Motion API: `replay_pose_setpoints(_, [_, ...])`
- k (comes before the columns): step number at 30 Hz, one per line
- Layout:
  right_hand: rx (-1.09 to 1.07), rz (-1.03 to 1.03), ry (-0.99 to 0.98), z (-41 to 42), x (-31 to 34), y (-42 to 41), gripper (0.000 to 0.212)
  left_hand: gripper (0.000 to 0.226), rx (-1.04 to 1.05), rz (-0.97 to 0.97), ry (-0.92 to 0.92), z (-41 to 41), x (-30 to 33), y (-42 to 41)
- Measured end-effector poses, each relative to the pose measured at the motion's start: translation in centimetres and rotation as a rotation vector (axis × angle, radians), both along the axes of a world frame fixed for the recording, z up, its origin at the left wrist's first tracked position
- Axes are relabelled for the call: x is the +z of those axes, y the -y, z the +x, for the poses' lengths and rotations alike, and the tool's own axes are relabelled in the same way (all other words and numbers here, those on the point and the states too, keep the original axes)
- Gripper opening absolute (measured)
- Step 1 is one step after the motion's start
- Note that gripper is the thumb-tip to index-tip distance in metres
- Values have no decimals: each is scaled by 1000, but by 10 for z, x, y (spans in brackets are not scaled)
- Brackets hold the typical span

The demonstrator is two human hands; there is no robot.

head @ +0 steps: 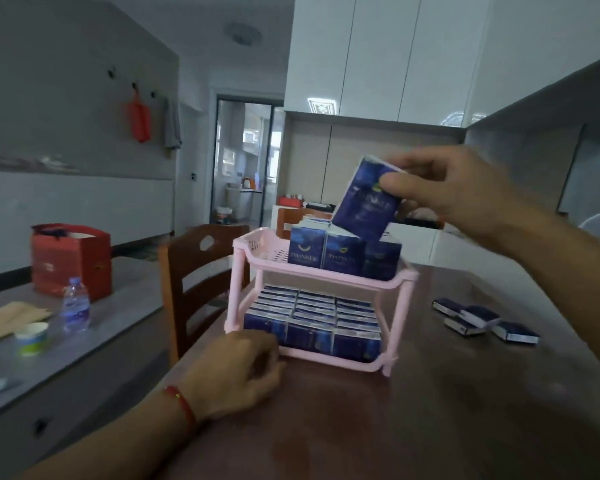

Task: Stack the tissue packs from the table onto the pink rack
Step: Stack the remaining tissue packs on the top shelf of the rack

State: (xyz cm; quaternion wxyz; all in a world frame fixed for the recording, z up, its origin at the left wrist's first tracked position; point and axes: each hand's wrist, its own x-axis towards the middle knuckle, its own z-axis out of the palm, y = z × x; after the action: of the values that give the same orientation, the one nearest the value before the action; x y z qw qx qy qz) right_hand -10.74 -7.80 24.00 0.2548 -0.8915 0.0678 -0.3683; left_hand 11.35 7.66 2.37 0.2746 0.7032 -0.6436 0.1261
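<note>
Left hand: left hand [238, 370] lies nearest the camera, curled loosely with fingers together against the near-left foot of the pink rack [326, 277]; judged to be bracing the rack so it does not slide. It grips nothing that can be seen.
Right hand: right hand [465, 197] is raised above the rack's top shelf, thumb and fingers clamped on 1 tissue pack [364, 202], pinched at its upper end so the lower end is free to drop in.
Held pack: tilted, its lower corner just above the standing packs; dark blue wrapper, pale lettering, white edge.
Top shelf: below the right hand, upright packs [343, 252] fill the right part; the left part is bare, so room remains.
Bottom shelf: just beyond the left hand, lower packs [314, 318] fill it in 3 columns; looks full.
Loose packs: 4 spare packs [485, 320] lie flat on the table [430, 410], below and right of the right hand, well apart from the rack.
</note>
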Motion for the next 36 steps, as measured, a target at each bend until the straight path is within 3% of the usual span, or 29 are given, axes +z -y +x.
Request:
replay_pose_setpoints(6, [-116, -12, -86, 119, 20, 22, 29, 24, -21, 34, -42, 6, -7, 5])
replay_pose_setpoints(13, [-220, -79, -439, 196, 9, 47, 28, 26, -59, 12, -225, 17, -16, 15])
replay_pose_setpoints(21, [-309, -161, -644, 218, -12, 70, 27, 23, -80, 66, -349, 20, -17, 20])
replay_pose_setpoints(31, [-355, -171, -762, 219, -10, 72, 26, 21, -93, 76, -362, 19, -16, 20])
replay_pose_setpoints(36, [-371, -200, -854, 219, -10, 69, 37, 22, -95, 73, -353, 19, -17, 19])
